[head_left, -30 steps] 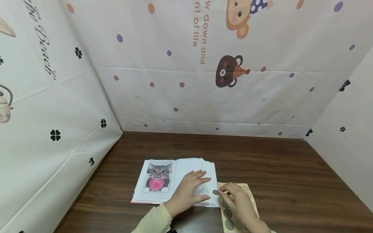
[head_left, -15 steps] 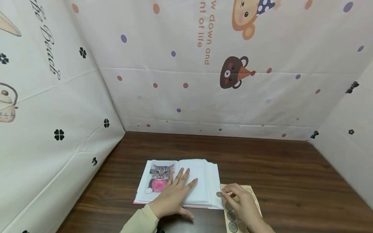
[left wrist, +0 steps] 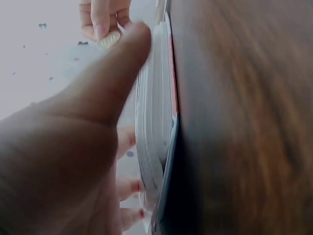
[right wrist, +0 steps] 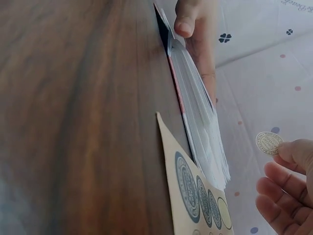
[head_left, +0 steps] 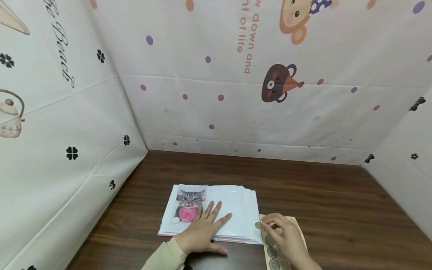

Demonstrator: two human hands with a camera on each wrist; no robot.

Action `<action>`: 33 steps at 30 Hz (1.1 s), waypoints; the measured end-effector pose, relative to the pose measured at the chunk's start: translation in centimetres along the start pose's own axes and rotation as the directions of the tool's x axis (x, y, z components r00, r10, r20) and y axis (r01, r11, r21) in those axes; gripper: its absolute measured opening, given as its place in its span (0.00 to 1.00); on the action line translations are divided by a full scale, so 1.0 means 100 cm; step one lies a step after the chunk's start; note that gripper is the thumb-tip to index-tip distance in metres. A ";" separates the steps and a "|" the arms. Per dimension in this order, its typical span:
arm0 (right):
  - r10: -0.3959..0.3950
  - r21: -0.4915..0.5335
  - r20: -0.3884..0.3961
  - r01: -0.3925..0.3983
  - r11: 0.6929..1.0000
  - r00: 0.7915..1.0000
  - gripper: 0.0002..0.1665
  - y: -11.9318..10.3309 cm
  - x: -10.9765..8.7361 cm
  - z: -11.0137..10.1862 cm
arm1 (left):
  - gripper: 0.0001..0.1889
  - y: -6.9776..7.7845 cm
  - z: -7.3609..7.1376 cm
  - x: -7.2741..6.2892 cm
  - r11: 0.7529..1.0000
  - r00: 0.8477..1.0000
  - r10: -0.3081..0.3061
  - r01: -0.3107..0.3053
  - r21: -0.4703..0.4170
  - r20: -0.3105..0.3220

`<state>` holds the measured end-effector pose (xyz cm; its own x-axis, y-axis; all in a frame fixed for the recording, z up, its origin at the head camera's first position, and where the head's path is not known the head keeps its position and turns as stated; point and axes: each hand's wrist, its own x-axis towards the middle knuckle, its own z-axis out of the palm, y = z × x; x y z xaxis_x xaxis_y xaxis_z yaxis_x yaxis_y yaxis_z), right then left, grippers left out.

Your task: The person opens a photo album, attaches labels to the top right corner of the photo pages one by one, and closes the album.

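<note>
An open photo album [head_left: 233, 210] lies on the table, a cat picture [head_left: 191, 202] on its left page and a white right page. My left hand [head_left: 204, 228] rests with spread fingers across the middle of the album, its thumb past the near edge. Between thumb and forefinger, my right hand [head_left: 287, 236] pinches a small round sticker [right wrist: 269, 143] with printed lettering. That hand is above a tan sticker sheet [head_left: 268, 258] bearing dark round stickers, beside the album's right edge. In the right wrist view, one round spot [right wrist: 224, 213] on the sheet is pale.
The dark wooden table [head_left: 324, 195] extends behind and to the right of the album. White printed cloth [head_left: 209, 90] hangs behind it and along both sides. Several page layers [left wrist: 152, 98] show along the album's near edge.
My left hand has moved left from the right page to the album's middle and spread flat. My right hand keeps the sticker pinched near the album's right edge. The view has shifted slightly.
</note>
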<state>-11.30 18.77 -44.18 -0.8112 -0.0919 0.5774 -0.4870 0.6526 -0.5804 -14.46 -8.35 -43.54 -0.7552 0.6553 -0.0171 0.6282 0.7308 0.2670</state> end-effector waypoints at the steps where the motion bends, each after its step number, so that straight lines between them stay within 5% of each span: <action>1: 0.004 0.002 0.003 -0.004 1.000 1.000 0.14 0.000 0.000 0.000 | 0.51 0.001 0.001 0.000 1.000 1.000 -0.006 0.006 0.008 -0.004; 11: 0.084 0.098 0.147 -0.099 0.990 0.986 0.05 -0.031 0.032 0.006 | 0.49 0.003 0.002 -0.003 0.998 0.999 -0.032 0.034 0.045 -0.039; 23: 0.045 0.120 0.229 -0.075 0.990 0.972 0.03 -0.043 0.091 0.039 | 0.48 -0.007 0.003 -0.004 0.999 0.999 0.005 -0.003 0.038 -0.048; 27: 0.101 0.168 0.315 -0.161 0.973 0.944 0.05 -0.044 0.108 0.047 | 0.50 -0.012 -0.003 -0.012 0.999 0.998 0.031 -0.029 0.043 -0.046; 33: 0.185 0.179 0.450 -0.291 0.940 0.874 0.09 -0.042 0.133 0.072 | 0.52 -0.017 -0.002 -0.022 0.990 0.994 0.104 -0.100 0.103 -0.034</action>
<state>-22.35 9.39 -38.19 -0.9445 -0.2979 0.1385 -0.2791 0.5055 -0.8165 -13.90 -11.13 -43.74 -0.6920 0.7206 0.0433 0.7162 0.6777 0.1667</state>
